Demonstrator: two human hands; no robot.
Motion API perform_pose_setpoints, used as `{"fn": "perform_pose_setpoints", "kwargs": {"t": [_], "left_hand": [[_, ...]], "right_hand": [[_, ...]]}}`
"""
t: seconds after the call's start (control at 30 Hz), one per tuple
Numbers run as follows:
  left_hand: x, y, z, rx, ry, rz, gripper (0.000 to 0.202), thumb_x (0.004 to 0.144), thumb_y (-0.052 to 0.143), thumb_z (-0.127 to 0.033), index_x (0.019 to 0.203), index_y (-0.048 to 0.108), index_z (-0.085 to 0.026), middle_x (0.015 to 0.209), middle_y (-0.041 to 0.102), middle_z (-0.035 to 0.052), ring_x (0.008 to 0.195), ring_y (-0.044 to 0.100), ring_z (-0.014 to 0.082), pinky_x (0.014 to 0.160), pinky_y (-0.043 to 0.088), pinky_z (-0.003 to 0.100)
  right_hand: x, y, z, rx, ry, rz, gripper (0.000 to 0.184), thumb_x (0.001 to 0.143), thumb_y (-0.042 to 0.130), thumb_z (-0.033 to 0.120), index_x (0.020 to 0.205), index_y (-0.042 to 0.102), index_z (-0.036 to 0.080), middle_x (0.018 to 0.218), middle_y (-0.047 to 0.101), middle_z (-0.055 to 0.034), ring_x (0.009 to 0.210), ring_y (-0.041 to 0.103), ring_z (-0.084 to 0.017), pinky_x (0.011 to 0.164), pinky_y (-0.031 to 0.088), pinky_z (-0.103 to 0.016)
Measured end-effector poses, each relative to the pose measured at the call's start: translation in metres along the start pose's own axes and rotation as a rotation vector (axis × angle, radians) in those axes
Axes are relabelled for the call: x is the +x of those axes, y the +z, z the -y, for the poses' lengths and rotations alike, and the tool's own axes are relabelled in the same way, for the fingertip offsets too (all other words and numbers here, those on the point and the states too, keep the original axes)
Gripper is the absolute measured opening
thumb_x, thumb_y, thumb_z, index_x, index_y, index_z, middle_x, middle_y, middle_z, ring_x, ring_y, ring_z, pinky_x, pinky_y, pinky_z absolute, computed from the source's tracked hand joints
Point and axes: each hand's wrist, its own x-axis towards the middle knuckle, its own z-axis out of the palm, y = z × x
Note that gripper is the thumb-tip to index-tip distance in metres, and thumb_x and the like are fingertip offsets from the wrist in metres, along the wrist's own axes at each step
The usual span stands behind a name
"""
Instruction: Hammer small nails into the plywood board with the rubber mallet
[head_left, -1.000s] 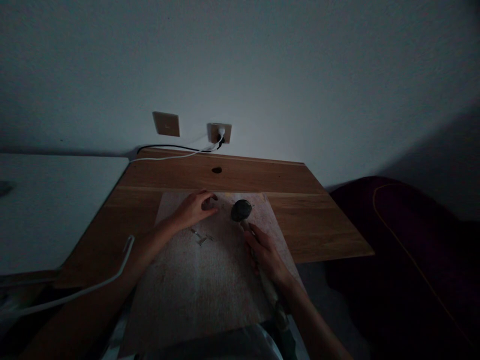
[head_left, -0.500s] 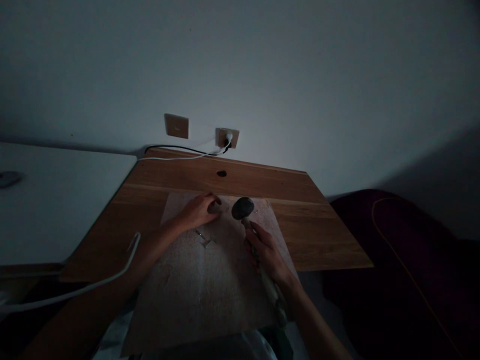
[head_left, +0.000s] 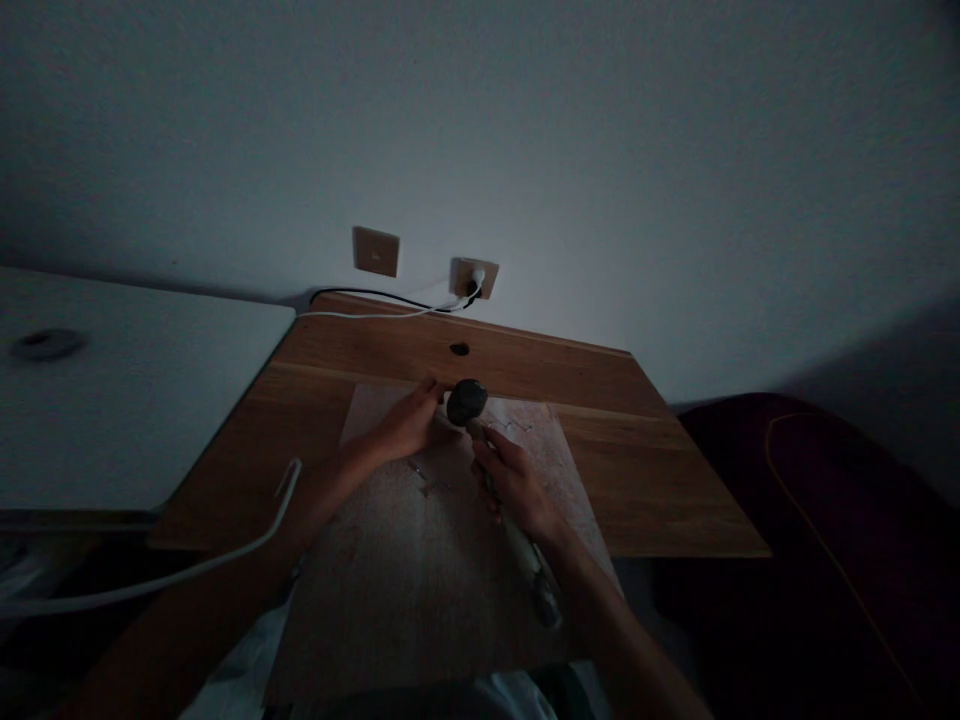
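Note:
My right hand (head_left: 517,490) is wrapped round the handle of a mallet (head_left: 468,402) with a dark, rounded head. Its pale handle slants down toward me past the wrist. Close to the left of the mallet head, my left hand (head_left: 412,422) rests low over the board, fingers bent together in a pinch. What they hold, if anything, is partly hidden and too dark to name. Under both hands lies a thin wooden board (head_left: 397,600). Small shiny metal pieces (head_left: 427,488) lie on it below my left hand, and thin bits (head_left: 517,427) lie right of the mallet head.
The board overlaps a wooden tabletop (head_left: 667,490) against the wall. A white surface (head_left: 150,400) adjoins at left. A white curved tube or cable (head_left: 255,540) crosses my left forearm. Cords run to a wall socket (head_left: 484,278). A dark purple cushioned thing (head_left: 720,470) stands right.
The mallet head has come left, close to my left fingers. Those fingers have drawn together from a looser curl. The whole view has shifted slightly.

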Motion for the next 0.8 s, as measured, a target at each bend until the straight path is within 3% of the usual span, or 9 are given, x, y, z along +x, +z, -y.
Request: {"fn": "perform_pose_setpoints", "kwargs": {"t": [0.13, 0.27, 0.43, 0.67, 0.8], "left_hand": [[-0.0003, 0.0002, 0.0016, 0.003, 0.011, 0.020, 0.056, 0.080, 0.087, -0.023, 0.130, 0.063, -0.024, 0.133, 0.063, 0.0089, 0.119, 0.066, 0.0272, 0.099, 0.055, 0.039], [0.0019, 0.0015, -0.0005, 0.066, -0.058, 0.012, 0.033, 0.083, 0.083, -0.020, 0.112, 0.069, -0.019, 0.113, 0.069, 0.0074, 0.101, 0.069, 0.0249, 0.087, 0.054, 0.035], [0.0063, 0.0005, -0.0053, 0.039, -0.093, 0.058, 0.005, 0.091, 0.072, -0.014, 0.094, 0.071, -0.018, 0.094, 0.072, 0.0040, 0.085, 0.070, 0.0198, 0.077, 0.050, 0.030], [0.0046, 0.0003, -0.0055, 0.036, -0.075, 0.101, 0.015, 0.090, 0.068, -0.010, 0.102, 0.072, -0.018, 0.101, 0.073, 0.0064, 0.092, 0.071, 0.0226, 0.082, 0.053, 0.033], [0.0032, 0.0008, -0.0069, 0.024, -0.028, 0.008, 0.049, 0.079, 0.079, -0.013, 0.125, 0.066, -0.021, 0.121, 0.070, 0.0086, 0.113, 0.068, 0.0277, 0.097, 0.056, 0.039]], "right_hand": [[-0.0001, 0.0027, -0.0026, 0.025, -0.039, -0.053, 0.041, 0.095, 0.063, 0.065, 0.098, 0.053, 0.026, 0.067, 0.053, 0.0087, 0.037, 0.044, -0.008, 0.030, 0.035, -0.021], [-0.0005, 0.0039, -0.0030, -0.010, -0.025, -0.024, 0.041, 0.095, 0.065, 0.065, 0.096, 0.055, 0.026, 0.062, 0.053, 0.0086, 0.036, 0.044, -0.008, 0.031, 0.033, -0.021], [-0.0018, 0.0053, -0.0024, 0.044, -0.036, -0.089, 0.041, 0.094, 0.064, 0.064, 0.097, 0.051, 0.026, 0.067, 0.052, 0.0089, 0.037, 0.044, -0.008, 0.029, 0.034, -0.021], [0.0005, 0.0069, -0.0062, 0.046, -0.030, -0.078, 0.040, 0.095, 0.065, 0.063, 0.099, 0.051, 0.025, 0.069, 0.053, 0.0078, 0.038, 0.045, -0.008, 0.029, 0.035, -0.021], [0.0018, 0.0068, -0.0094, 0.034, -0.011, -0.059, 0.043, 0.094, 0.065, 0.066, 0.099, 0.054, 0.025, 0.069, 0.053, 0.0072, 0.038, 0.044, -0.008, 0.028, 0.033, -0.022]]}}
